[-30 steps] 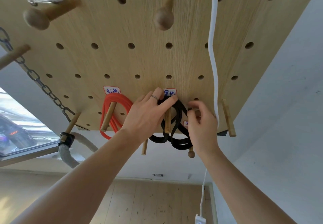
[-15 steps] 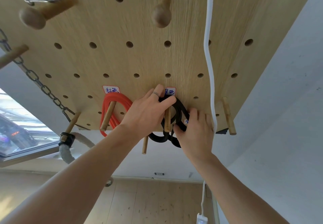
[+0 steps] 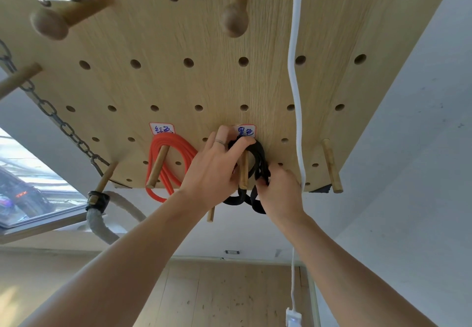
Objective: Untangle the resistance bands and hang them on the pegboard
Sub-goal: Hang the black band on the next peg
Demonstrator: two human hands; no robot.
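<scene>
Now both hands on black band.

Home gym/workout rm: wood pegboard w/ pegs, chain, thick rope, hung bands.

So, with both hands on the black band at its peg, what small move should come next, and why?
Probably slide the black band further back along its peg toward the pegboard, then let go. The left hand and right hand both grip its loops, which already hang round the peg, while the red band hangs alone on its own peg.
</scene>
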